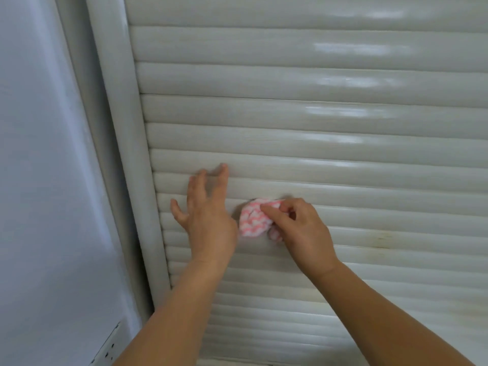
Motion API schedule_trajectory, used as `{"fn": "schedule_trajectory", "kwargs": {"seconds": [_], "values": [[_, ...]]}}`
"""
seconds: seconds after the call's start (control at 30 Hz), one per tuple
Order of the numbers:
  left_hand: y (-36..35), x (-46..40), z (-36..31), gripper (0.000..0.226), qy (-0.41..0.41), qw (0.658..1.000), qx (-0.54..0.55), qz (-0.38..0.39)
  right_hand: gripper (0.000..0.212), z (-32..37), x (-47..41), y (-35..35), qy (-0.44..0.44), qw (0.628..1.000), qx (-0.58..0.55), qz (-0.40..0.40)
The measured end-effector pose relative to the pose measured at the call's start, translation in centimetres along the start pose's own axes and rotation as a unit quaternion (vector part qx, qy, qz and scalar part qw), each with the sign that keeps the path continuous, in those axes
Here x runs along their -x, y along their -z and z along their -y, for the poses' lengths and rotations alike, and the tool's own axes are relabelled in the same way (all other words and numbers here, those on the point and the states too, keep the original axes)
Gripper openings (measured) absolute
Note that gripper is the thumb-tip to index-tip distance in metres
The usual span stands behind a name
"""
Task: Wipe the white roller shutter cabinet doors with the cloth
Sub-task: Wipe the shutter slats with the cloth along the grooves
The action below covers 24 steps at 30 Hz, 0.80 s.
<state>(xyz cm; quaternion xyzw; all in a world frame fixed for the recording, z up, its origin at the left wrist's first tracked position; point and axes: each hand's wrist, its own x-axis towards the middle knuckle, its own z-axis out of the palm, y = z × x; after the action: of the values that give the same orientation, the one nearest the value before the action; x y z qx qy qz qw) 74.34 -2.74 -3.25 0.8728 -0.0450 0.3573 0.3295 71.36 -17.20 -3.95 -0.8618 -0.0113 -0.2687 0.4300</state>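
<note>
My right hand (301, 228) grasps bunched cloth (253, 220) against shutter door (317, 122); left hand (208, 215) released, fingers splayed on slats

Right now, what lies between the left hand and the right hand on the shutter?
In the head view, the bunched pink-and-white cloth, gripped by the right hand, lies beside the left hand.
</note>
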Motion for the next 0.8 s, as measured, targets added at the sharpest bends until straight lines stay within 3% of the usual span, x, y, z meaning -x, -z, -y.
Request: {"fn": "schedule_trajectory", "kwargs": {"seconds": [0.1, 0.2, 0.33, 0.47, 0.57, 0.63, 0.73, 0.8], "values": [[-0.9, 0.3, -1.2, 0.088, 0.028, 0.999, -0.015, -0.007, 0.032, -1.5, 0.1, 2.6, -0.032, 0.995, -0.063, -0.065], [-1.7, 0.4, -1.8, 0.073, 0.044, 0.999, 0.005, -0.007, 0.020, -2.8, 0.4, 5.2, -0.072, 0.977, -0.136, -0.147], [-2.3, 0.3, -1.7, 0.069, 0.044, 0.999, 0.009, -0.008, 0.019, -4.5, -0.1, 8.9, -0.038, 0.949, -0.036, -0.311], [-3.1, 0.1, -2.1, 0.073, 0.052, 0.998, 0.038, -0.017, 0.031, -4.1, -2.0, 9.4, -0.062, 0.890, -0.050, -0.448], [-4.1, 0.2, -2.3, 0.091, 0.050, 0.998, 0.046, -0.017, 0.030, -3.3, -2.7, 7.9, -0.070, 0.879, -0.060, -0.467], [-4.9, 0.2, -2.4, 0.099, 0.042, 0.998, 0.042, -0.034, 0.025, -2.3, -2.8, 7.1, -0.083, 0.888, -0.116, -0.438], [-5.8, 0.6, -3.8, 0.087, -0.085, 0.994, -0.001, -0.069, 0.016, -1.3, -2.8, 5.9, -0.055, 0.928, -0.147, -0.337], [-6.2, 0.6, -5.9, 0.072, -0.188, 0.979, -0.023, -0.080, 0.023, -1.6, -3.2, 5.7, -0.046, 0.944, -0.166, -0.282]]}}
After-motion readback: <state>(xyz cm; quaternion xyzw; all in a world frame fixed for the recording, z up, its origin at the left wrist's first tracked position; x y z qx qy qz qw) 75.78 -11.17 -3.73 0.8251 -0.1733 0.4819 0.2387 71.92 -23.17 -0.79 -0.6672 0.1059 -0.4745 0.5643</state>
